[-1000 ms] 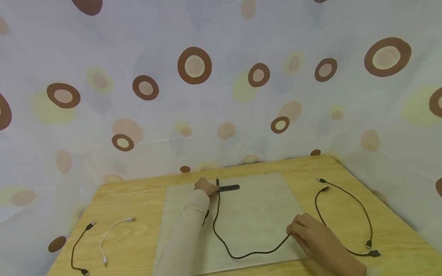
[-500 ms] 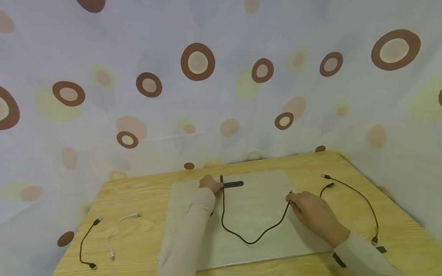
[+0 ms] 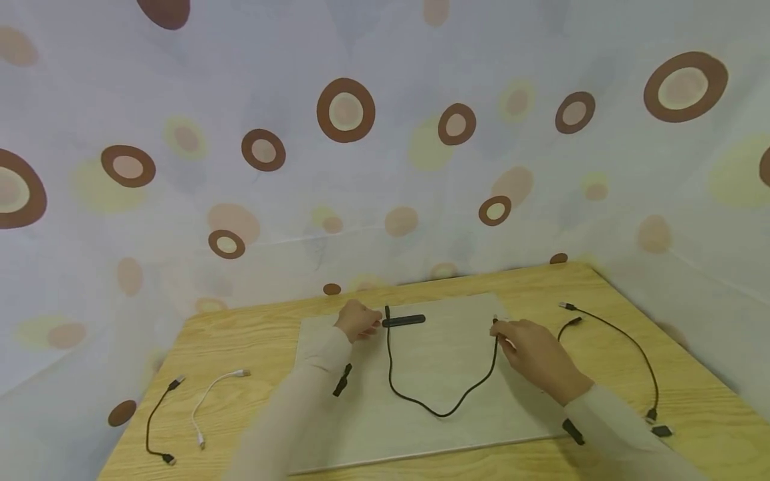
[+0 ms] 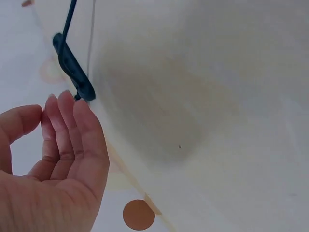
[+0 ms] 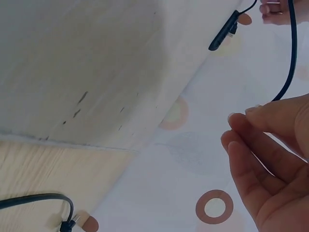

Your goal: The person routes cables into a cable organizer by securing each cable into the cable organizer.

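A flat black strip with rounded ends (image 3: 409,320) lies near the back of the pale board (image 3: 421,437). One end of a long black cable (image 3: 390,367) crosses the strip's left part, its plug poking out behind. From there the cable sags across the board up to my right hand (image 3: 535,354), whose thumb and fingertips pinch its other end. That end is mostly hidden by the fingers in the right wrist view. Just left of the strip, my left hand (image 3: 356,321) holds nothing; its thumb and fingers stand apart in the left wrist view.
On the wooden table, a short black cable (image 3: 150,421) and a white cable (image 3: 201,401) lie left of the board. Two black cables, one of them (image 3: 637,344) fully exposed, lie to the right. A patterned cloth (image 3: 391,167) hangs behind and beside the table.
My right hand has carried the cable's end toward the back of the board and slightly left. My left hand has let go at the strip and drawn slightly left.
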`<state>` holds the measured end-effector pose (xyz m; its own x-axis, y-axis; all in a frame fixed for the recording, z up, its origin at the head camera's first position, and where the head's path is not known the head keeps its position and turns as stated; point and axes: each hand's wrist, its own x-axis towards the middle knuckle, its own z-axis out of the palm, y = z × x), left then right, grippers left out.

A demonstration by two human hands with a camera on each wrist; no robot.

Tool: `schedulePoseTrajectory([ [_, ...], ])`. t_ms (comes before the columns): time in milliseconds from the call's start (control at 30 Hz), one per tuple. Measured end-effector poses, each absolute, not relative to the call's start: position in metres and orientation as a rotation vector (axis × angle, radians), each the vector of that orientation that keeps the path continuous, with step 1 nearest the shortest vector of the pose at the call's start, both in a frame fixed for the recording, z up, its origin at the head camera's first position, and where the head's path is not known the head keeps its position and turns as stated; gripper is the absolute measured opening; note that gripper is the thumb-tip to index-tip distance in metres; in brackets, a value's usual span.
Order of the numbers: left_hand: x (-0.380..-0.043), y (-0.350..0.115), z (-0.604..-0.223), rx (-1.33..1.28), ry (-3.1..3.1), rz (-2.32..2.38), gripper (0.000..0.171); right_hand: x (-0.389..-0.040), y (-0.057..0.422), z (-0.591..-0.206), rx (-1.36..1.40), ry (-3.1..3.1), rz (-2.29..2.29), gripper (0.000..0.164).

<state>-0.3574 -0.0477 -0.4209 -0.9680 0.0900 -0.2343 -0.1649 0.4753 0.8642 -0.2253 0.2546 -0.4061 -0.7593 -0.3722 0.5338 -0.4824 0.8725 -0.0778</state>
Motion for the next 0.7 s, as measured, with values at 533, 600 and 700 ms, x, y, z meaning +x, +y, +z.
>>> schedulePoseTrajectory([
  [533,-0.267,-0.069,-0.41,0.372,2.278,1.586,0.026,-0.254,0.253,-0.42,0.413,-2.775,0.546,0.015],
  [600,-0.258,-0.071,-0.407,0.405,2.255,1.606,0.027,-0.257,0.254,-0.421,0.418,-2.795,0.554,0.015],
  [700,-0.25,-0.071,-0.405,0.437,2.237,1.612,0.028,-0.26,0.259,-0.423,0.429,-2.838,0.561,0.013],
])
